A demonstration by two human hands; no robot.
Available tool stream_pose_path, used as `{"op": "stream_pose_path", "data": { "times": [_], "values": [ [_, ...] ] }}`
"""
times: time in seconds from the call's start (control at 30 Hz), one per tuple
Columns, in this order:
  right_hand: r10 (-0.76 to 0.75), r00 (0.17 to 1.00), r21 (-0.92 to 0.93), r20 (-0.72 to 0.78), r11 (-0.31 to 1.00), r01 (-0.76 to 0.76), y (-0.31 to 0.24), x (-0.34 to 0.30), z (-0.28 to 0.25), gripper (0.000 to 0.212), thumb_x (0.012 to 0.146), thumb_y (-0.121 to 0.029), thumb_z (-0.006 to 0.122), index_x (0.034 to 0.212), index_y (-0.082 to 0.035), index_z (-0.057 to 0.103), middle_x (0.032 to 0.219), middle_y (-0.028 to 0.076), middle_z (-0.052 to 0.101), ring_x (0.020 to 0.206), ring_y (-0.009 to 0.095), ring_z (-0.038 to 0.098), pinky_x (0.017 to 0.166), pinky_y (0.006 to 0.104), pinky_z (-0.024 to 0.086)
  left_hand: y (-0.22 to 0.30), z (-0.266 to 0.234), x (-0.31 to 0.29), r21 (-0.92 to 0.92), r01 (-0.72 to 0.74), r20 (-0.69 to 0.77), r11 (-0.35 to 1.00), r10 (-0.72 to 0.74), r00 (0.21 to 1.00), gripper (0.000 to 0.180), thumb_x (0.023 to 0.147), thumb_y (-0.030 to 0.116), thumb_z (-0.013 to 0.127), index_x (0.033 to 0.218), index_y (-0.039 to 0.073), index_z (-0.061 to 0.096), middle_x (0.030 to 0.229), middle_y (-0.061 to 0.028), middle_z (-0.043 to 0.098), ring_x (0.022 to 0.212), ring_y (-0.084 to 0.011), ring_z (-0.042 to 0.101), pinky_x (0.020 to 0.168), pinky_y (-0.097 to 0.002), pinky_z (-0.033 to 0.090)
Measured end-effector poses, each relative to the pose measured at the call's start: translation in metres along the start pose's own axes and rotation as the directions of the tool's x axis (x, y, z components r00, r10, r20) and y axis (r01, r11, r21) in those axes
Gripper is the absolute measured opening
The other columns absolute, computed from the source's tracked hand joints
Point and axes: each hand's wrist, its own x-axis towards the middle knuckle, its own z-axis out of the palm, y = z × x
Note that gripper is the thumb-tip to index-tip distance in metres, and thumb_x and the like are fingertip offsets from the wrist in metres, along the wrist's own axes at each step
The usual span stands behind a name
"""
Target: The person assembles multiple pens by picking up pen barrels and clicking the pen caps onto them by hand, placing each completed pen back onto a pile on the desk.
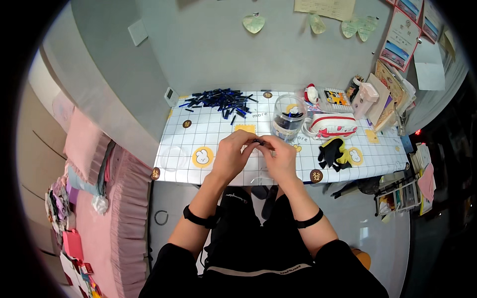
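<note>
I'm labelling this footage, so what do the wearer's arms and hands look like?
Both the left hand and right hand are ungloved. The left sleeve and right sleeve are black and short. Each arm wears a black band: the left band looks bulkier toward its inner side, while the right band appears slim.

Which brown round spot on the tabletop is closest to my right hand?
The brown spot on the near edge of the tabletop, just right of your right hand. The others sit farther off, toward the back, the left or the far right.
</note>
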Motion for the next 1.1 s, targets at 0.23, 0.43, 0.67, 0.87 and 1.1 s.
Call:
{"op": "stream_pose_path", "data": {
  "times": [0.23,0.43,0.67,0.87,1.1],
  "values": [
    [-0.118,0.982,-0.031,-0.150,0.993,0.114,-0.012,0.029,-0.035,0.017,0.065,0.000,0.059,0.082,-0.001,0.056,0.071,0.011,0.057,0.060,0.020,0.057,0.051,0.0254,0.043,0.019,0.005,0.038,-0.105,-0.202,-0.097,0.974,0.192,0.977,0.016,0.065,-0.002,0.058,0.081,0.002,0.059,0.071,-0.0079,0.058,0.064,-0.0172,0.056,0.055,-0.0222,0.046],
    [-0.203,0.966,-0.090,-0.160,0.977,0.191,-0.003,0.046,-0.046,0.013,0.067,-0.001,0.057,0.081,-0.001,0.056,0.071,0.010,0.057,0.060,0.021,0.056,0.053,0.0257,0.043,0.019,0.016,0.052,-0.093,-0.199,-0.138,0.976,0.186,0.973,0.014,0.065,-0.001,0.059,0.078,0.003,0.060,0.074,-0.0087,0.058,0.065,-0.0179,0.057,0.055,-0.0222,0.046],
    [-0.217,0.968,-0.173,-0.128,0.966,0.193,0.003,0.043,-0.047,0.012,0.067,0.000,0.055,0.080,0.000,0.056,0.072,0.010,0.057,0.069,0.024,0.053,0.059,0.0293,0.042,0.008,0.029,0.049,-0.074,-0.194,-0.116,0.978,0.185,0.976,0.015,0.066,0.000,0.059,0.080,0.005,0.060,0.077,-0.0084,0.059,0.071,-0.0197,0.057,0.061,-0.0245,0.045],
    [-0.277,0.958,-0.369,-0.078,0.901,0.230,0.003,0.038,-0.048,0.014,0.071,-0.005,0.051,0.083,0.000,0.055,0.090,0.013,0.053,0.085,0.027,0.047,0.072,0.0341,0.038,0.004,0.026,0.041,0.014,-0.218,-0.096,0.976,0.218,0.971,0.028,0.066,0.006,0.059,0.094,0.005,0.053,0.099,-0.0104,0.051,0.095,-0.0272,0.045,0.079,-0.0347,0.036],
    [-0.225,0.974,-0.133,-0.025,0.966,0.220,-0.019,0.023,-0.023,0.017,0.071,-0.005,0.049,0.087,0.000,0.051,0.095,0.013,0.047,0.087,0.030,0.044,0.077,0.0359,0.034,-0.027,0.002,0.035,0.258,0.023,-0.169,0.966,0.021,0.985,0.038,0.068,0.004,0.054,0.103,-0.004,0.041,0.100,-0.0184,0.044,0.092,-0.0320,0.043,0.078,-0.0357,0.036]
  ]
}}
